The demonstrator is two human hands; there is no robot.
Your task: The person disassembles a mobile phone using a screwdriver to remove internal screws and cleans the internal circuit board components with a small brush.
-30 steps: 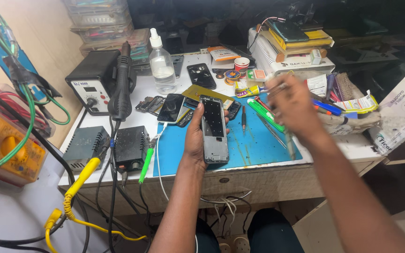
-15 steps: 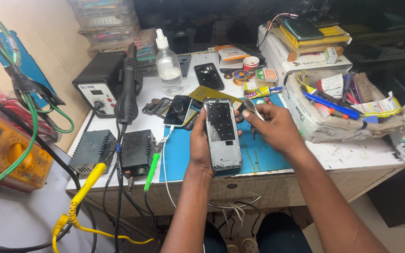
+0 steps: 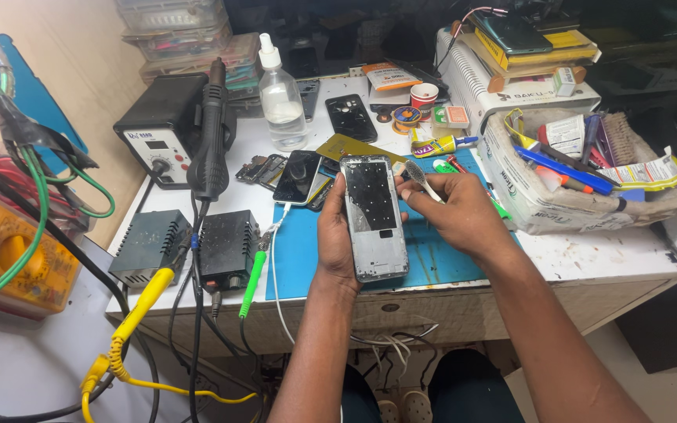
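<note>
Person sat at the desk [image 3: 589, 254], knees and sandals showing under the front edge, loose wires hanging there. Left hand [image 3: 337, 235] was closed around a phone frame [image 3: 374, 218], open back facing up, dark inner plate and silver rim, held lengthwise just above the blue work mat [image 3: 299, 258] near the desk's front. Right hand [image 3: 456, 211] sat just right of the frame's top, fingers pinched on a small brush-like tool [image 3: 419, 178], thin light handle, tip near the frame's upper right corner; touching or not, couldn't tell.

Left of the mat were two small black boxes [image 3: 190, 247], with a yellow probe lead [image 3: 139, 309] and a green probe lead [image 3: 252, 274] dropping off the edge. A yellow multimeter [image 3: 5, 251] lay far left, lower down.

Behind the frame lay a dark phone [image 3: 298, 177] face up, partly on the mat, small phone parts beside it. Further back stood a black hot-air station [image 3: 168, 129] with its handle upright in front, a clear plastic bottle [image 3: 280, 98] with a white nozzle, and another black phone [image 3: 350, 117] lying flat. To the right was a white bag [image 3: 526, 196] stuffed with tools and tubes. A white box [image 3: 483, 86] behind it carried books and a dark phone. Stacked clear plastic boxes [image 3: 186, 35] stood at the back left.
</note>
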